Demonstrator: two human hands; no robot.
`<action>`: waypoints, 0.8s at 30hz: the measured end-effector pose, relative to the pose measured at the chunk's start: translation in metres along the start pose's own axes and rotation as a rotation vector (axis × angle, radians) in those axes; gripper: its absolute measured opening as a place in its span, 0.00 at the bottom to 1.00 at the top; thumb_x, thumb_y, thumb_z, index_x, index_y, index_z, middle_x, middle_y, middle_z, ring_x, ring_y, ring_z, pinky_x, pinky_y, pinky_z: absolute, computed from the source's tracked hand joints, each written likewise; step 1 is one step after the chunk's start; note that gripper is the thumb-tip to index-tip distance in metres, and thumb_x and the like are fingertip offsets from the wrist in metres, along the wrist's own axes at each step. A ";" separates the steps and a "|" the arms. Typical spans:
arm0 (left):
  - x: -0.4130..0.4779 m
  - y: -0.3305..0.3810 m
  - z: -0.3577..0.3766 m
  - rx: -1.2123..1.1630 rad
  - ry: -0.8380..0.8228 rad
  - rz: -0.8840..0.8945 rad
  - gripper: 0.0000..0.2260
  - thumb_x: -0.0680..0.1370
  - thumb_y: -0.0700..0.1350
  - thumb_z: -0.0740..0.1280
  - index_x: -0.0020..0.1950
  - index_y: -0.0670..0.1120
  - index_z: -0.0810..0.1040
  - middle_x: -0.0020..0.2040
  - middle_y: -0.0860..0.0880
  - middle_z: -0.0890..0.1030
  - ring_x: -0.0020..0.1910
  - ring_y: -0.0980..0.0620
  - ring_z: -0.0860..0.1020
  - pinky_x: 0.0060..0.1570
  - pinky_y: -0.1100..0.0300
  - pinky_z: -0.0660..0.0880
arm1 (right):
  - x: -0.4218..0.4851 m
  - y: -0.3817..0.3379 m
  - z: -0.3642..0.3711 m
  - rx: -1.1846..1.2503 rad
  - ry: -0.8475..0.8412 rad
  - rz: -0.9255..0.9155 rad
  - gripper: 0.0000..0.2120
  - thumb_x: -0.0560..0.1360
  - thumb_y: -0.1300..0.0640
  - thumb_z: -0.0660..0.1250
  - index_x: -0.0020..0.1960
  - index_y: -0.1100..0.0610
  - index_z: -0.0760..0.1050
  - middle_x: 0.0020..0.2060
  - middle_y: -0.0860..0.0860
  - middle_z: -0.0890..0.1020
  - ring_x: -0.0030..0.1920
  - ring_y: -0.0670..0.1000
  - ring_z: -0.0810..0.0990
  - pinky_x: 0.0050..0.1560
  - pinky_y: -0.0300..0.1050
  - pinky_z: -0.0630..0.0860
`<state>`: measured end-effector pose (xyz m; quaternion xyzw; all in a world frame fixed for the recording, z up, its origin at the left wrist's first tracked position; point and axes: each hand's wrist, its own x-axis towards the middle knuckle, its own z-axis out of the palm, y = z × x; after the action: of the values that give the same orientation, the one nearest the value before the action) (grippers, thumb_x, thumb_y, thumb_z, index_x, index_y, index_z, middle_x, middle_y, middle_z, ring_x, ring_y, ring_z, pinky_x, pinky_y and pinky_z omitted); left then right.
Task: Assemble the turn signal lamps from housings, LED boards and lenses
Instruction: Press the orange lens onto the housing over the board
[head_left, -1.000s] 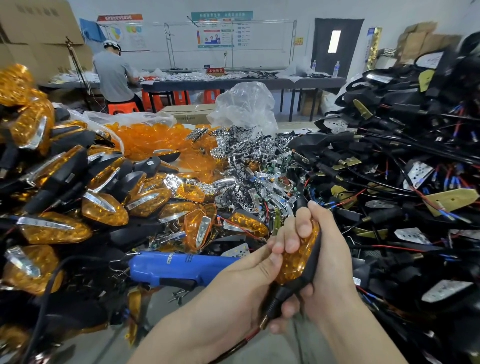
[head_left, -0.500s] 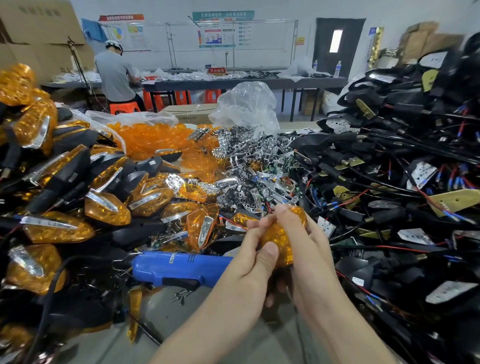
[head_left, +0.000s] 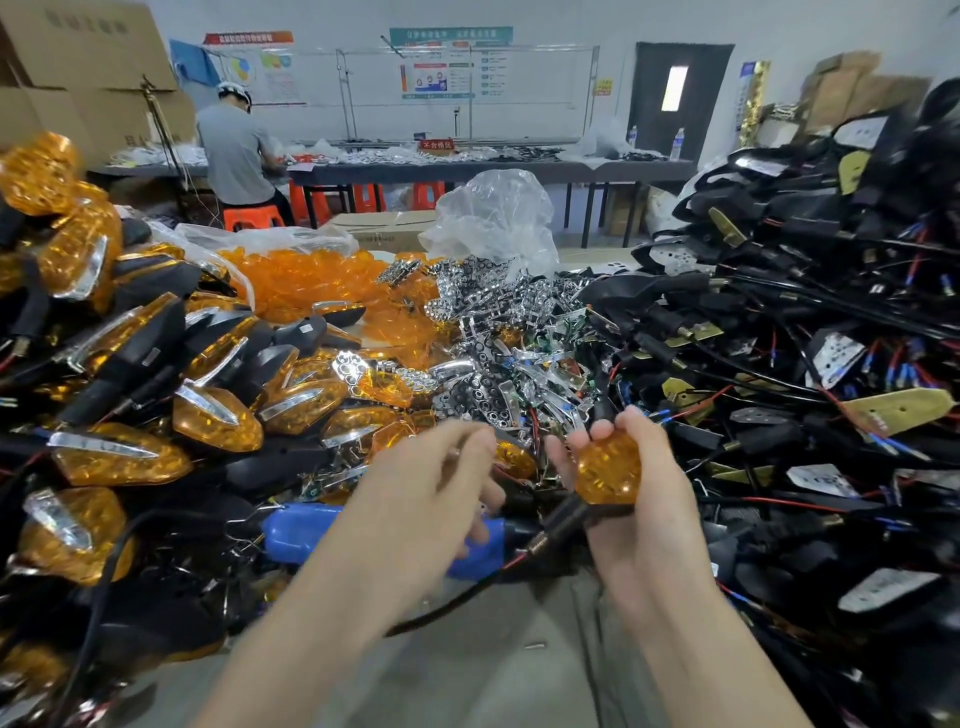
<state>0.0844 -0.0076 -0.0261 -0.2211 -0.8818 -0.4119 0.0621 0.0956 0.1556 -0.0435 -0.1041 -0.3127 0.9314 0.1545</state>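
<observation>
My right hand (head_left: 641, 499) grips a turn signal lamp (head_left: 608, 470) with an amber lens; its black stem and wire point down to the left. My left hand (head_left: 431, 493) is off the lamp, blurred, fingers relaxed and holding nothing, above the blue electric screwdriver (head_left: 311, 530). Finished amber lamps (head_left: 218, 421) are heaped on the left. Loose amber lenses (head_left: 311, 280) lie at the back, chrome reflectors and LED boards (head_left: 498, 353) in the middle, and black housings with wires (head_left: 779, 332) are piled on the right.
A clear plastic bag (head_left: 493, 218) stands behind the reflector pile. A person (head_left: 234, 150) works at a far table (head_left: 467, 169) with orange stools. Cardboard boxes (head_left: 83, 62) are stacked at the back left. A grey strip of bench (head_left: 493, 654) shows between my forearms.
My left hand has let go of the lamp and moved left toward the blue screwdriver. My right hand now holds the lamp alone, a little further right.
</observation>
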 end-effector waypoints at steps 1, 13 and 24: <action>0.012 0.003 -0.006 -0.080 -0.007 -0.066 0.07 0.82 0.56 0.58 0.53 0.64 0.75 0.40 0.62 0.83 0.32 0.61 0.81 0.30 0.67 0.78 | 0.003 -0.001 -0.002 0.006 0.019 -0.006 0.07 0.82 0.57 0.66 0.46 0.58 0.74 0.32 0.50 0.80 0.32 0.49 0.82 0.36 0.47 0.83; 0.135 -0.025 0.033 0.884 -0.230 0.106 0.23 0.81 0.37 0.61 0.76 0.48 0.63 0.68 0.45 0.74 0.66 0.42 0.70 0.62 0.47 0.73 | 0.013 0.006 -0.012 -0.063 0.104 -0.030 0.05 0.80 0.58 0.69 0.55 0.57 0.78 0.32 0.50 0.80 0.30 0.48 0.80 0.30 0.43 0.79; 0.125 -0.019 0.017 0.496 -0.016 0.080 0.02 0.81 0.43 0.63 0.51 0.49 0.74 0.53 0.51 0.76 0.41 0.55 0.76 0.39 0.57 0.76 | 0.012 0.008 -0.014 -0.063 0.080 -0.026 0.04 0.81 0.58 0.69 0.54 0.57 0.79 0.33 0.50 0.80 0.31 0.49 0.80 0.32 0.44 0.80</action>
<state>-0.0343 0.0372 -0.0143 -0.2371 -0.9469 -0.1783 0.1237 0.0867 0.1617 -0.0610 -0.1419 -0.3366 0.9141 0.1758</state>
